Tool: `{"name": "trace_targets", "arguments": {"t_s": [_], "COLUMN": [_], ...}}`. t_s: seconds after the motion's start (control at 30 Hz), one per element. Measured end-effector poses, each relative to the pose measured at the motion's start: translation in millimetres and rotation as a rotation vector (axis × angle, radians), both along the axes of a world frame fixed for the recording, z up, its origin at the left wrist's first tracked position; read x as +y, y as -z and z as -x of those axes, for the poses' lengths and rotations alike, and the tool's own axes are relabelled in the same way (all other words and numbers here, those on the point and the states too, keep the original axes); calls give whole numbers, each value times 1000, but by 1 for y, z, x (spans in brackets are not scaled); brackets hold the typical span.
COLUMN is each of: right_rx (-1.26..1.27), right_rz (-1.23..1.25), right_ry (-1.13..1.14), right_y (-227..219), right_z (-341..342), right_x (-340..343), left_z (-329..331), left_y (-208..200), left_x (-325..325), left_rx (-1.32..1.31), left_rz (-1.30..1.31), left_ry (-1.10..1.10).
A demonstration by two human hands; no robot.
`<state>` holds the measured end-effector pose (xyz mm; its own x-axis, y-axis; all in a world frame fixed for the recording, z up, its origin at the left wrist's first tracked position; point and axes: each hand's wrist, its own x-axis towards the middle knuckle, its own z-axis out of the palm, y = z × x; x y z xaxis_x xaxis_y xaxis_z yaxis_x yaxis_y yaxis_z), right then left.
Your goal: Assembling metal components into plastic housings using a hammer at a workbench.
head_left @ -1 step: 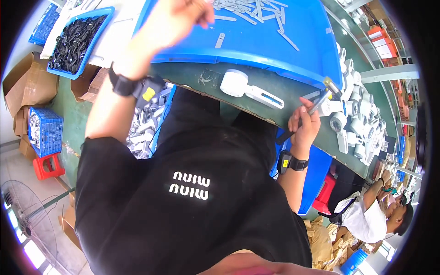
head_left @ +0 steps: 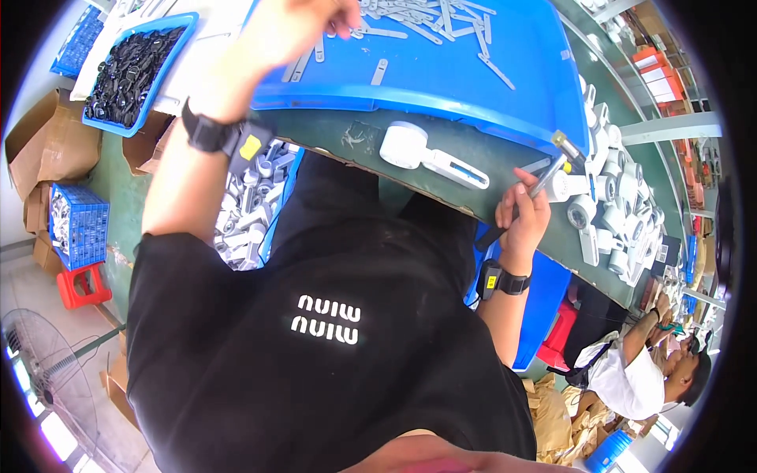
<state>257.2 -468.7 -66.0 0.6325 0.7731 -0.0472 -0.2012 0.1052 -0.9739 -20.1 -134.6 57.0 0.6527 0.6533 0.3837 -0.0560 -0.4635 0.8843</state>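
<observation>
My right hand (head_left: 522, 213), right of my lap, is closed round a small hammer (head_left: 544, 183) with a dark grip and a metal shaft. Its cylindrical head points away over the bench. Over the left part of a large blue tray (head_left: 410, 94), my left hand (head_left: 315, 27) hangs with bent fingers slightly apart; nothing shows between them, and the picture's upper edge cuts off part of it. Thin light-grey strips (head_left: 384, 71) lie scattered in the tray. Between my hands, on the bench's near edge, lies a white part (head_left: 406, 146) with a round head and a slotted handle.
Many similar white parts (head_left: 611, 197) are heaped on the green bench at right. A blue tray of black pieces (head_left: 130, 79) stands far left. White parts fill a bin (head_left: 248, 213) beside my lap. Another person (head_left: 631, 378) sits at lower right; a fan (head_left: 51, 370) stands lower left.
My left hand has shifted slightly left over the tray, uncovering strips beneath it. The right hand and hammer have barely moved.
</observation>
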Motion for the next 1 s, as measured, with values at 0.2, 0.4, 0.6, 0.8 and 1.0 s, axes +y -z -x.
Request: {"name": "trace_targets", "arguments": {"t_s": [0.2, 0.4, 0.6, 0.8, 1.0], "right_rx": [0, -2, 30, 7, 43], "right_rz": [-7, -33, 14, -19, -28], "right_ry": [40, 15, 11, 18, 21], "right_y": [0, 0, 0, -1, 0], "right_z": [0, -2, -4, 0, 0], "right_x": [-3, 0, 1, -3, -7], "left_z": [3, -12, -58, -72, -55], "left_y": [-19, 19, 87, 105, 61], "left_x": [83, 136, 149, 145, 144], "left_rx": [150, 750, 986, 1225, 936], "left_rz": [53, -251, -659, -652, -585], "left_ry": [-130, -140, -315, -352, -454]}}
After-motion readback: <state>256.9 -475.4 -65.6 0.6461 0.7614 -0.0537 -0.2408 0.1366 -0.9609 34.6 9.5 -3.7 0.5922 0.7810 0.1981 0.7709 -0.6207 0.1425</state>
